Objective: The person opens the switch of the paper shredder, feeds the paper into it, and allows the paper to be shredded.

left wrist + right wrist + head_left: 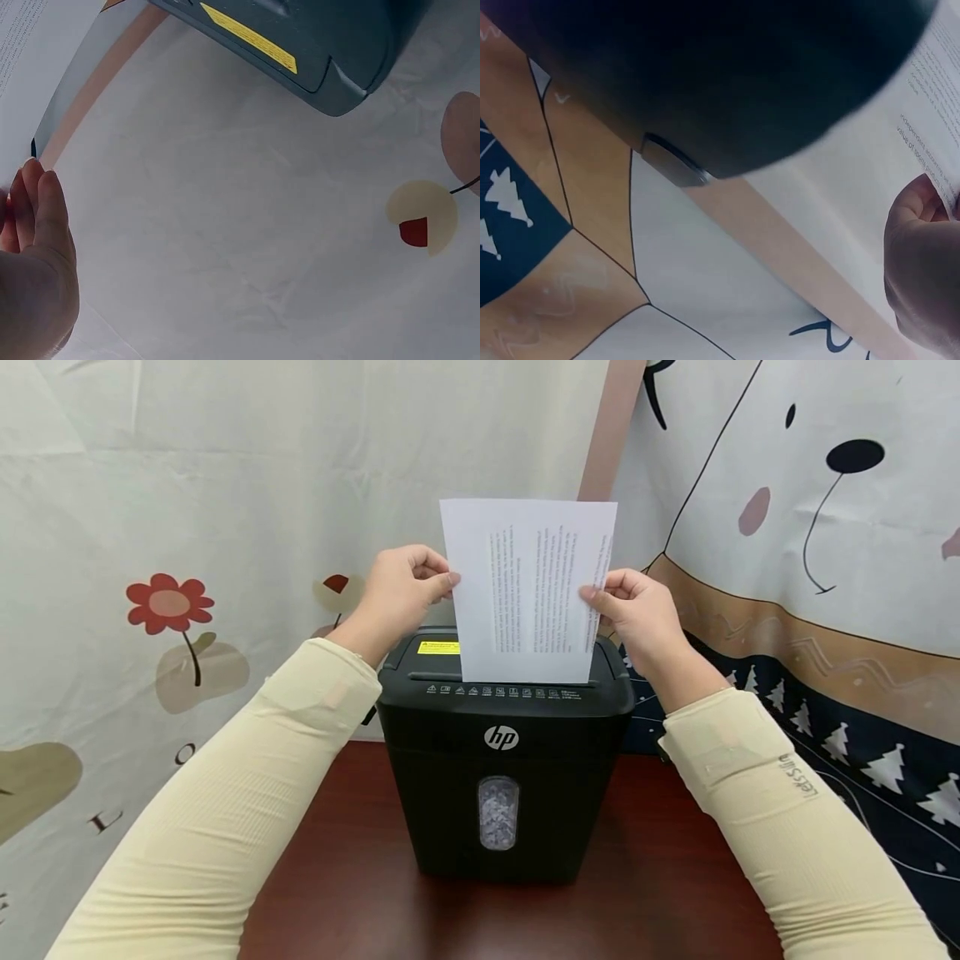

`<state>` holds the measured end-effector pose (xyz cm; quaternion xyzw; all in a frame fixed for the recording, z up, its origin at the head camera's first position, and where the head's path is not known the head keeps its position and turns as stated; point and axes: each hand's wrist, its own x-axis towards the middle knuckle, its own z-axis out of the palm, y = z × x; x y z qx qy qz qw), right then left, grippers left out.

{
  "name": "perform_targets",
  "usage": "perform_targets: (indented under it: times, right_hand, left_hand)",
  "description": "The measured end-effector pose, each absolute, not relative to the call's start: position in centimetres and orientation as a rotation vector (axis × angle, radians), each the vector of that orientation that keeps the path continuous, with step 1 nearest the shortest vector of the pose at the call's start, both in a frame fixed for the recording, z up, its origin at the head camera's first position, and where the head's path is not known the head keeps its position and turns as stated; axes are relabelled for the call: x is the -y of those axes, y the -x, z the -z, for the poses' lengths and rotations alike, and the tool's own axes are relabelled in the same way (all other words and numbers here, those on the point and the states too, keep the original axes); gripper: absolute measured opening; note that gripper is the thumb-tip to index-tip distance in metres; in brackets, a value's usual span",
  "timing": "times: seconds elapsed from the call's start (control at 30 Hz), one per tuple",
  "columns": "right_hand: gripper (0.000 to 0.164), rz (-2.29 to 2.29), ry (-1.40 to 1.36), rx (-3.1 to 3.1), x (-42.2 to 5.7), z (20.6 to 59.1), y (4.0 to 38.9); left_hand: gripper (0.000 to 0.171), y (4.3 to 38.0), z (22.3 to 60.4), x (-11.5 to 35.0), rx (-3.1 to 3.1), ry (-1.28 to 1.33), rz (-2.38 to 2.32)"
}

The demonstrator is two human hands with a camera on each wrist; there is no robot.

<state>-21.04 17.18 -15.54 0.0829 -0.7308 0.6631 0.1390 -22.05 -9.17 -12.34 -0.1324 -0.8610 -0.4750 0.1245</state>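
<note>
A printed sheet of paper [528, 593] stands upright over the black HP paper shredder [450, 760], its lower edge at the feed slot. Whether that edge has entered the slot, I cannot tell. At the sheet's left edge my left hand [405, 593] pinches it between thumb and fingers. My right hand [641, 618] pinches the right edge, thumb on the printed face. In the left wrist view the left hand [37, 262] shows at the lower left, beside the sheet. The right wrist view shows the right hand [926, 262] gripping a corner of the paper [937, 105].
The shredder stands on a dark red-brown table [337, 860]. Paper shreds show through its front window [498, 812]. A yellow label [438, 647] is on its top. Patterned curtains [262, 485] hang behind and at the right. Thin cables [855, 802] run along the right side.
</note>
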Motion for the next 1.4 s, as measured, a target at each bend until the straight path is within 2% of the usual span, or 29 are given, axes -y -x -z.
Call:
perform_targets:
  times: [0.63,1.4]
  right_hand:
    - [0.018,-1.769,-0.261,2.297,-16.9,17.1,21.6]
    - [0.020,-1.744,-0.238,2.399,-16.7,17.3,21.8]
  left_hand:
    - [0.015,22.4,13.5,10.0,2.566,0.385,1.276]
    - [0.016,22.8,14.1,10.1,2.606,0.381,1.261]
